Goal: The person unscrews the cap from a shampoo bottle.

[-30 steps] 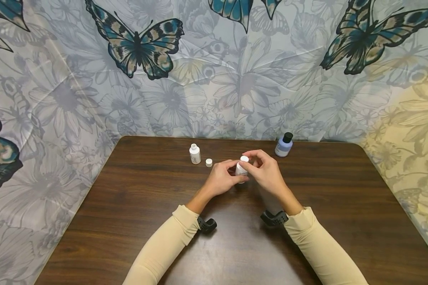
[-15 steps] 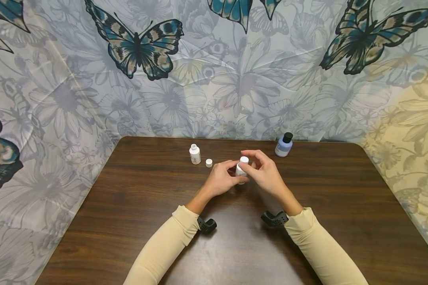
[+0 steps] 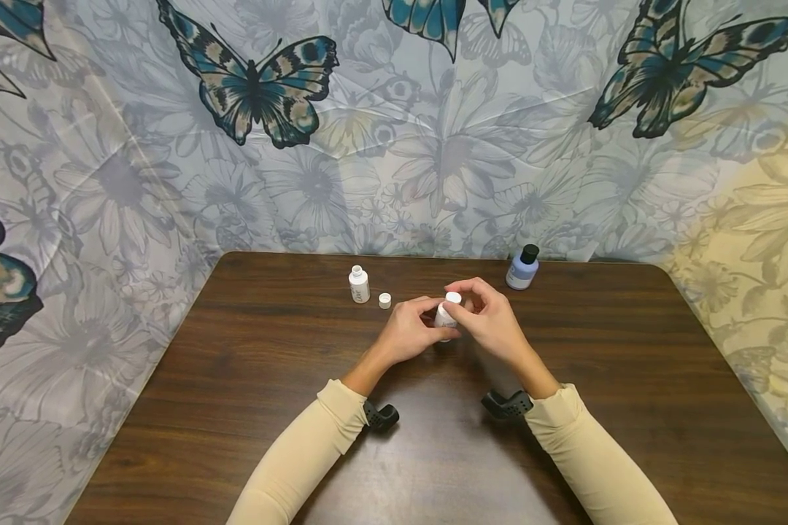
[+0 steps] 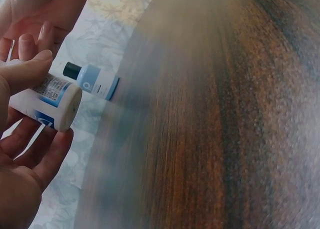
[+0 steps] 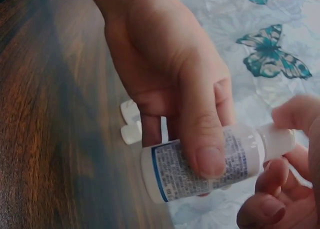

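Near the middle of the table, my left hand (image 3: pixel 403 330) grips a small white bottle (image 3: pixel 443 318) around its body, thumb across the printed label. The bottle leans a little to the right. At its top, my right hand (image 3: pixel 492 321) pinches the white cap (image 5: pixel 277 141) between thumb and fingers. The right wrist view has the bottle lying across it, the cap at the right end. In the left wrist view, the bottle's flat base (image 4: pixel 70 109) faces the camera, and the fingers hide part of the label.
Left of the hands stand an uncapped white bottle (image 3: pixel 359 286) and a loose white cap (image 3: pixel 384 301). A blue bottle with a black cap (image 3: pixel 522 268) is at the back right. Patterned fabric (image 3: pixel 433 168) hangs behind the wooden table (image 3: pixel 269 343).
The held bottle has tipped slightly to the right, its cap shifting right and a little lower. My right fingers have moved slightly around the cap; the other things stay put.
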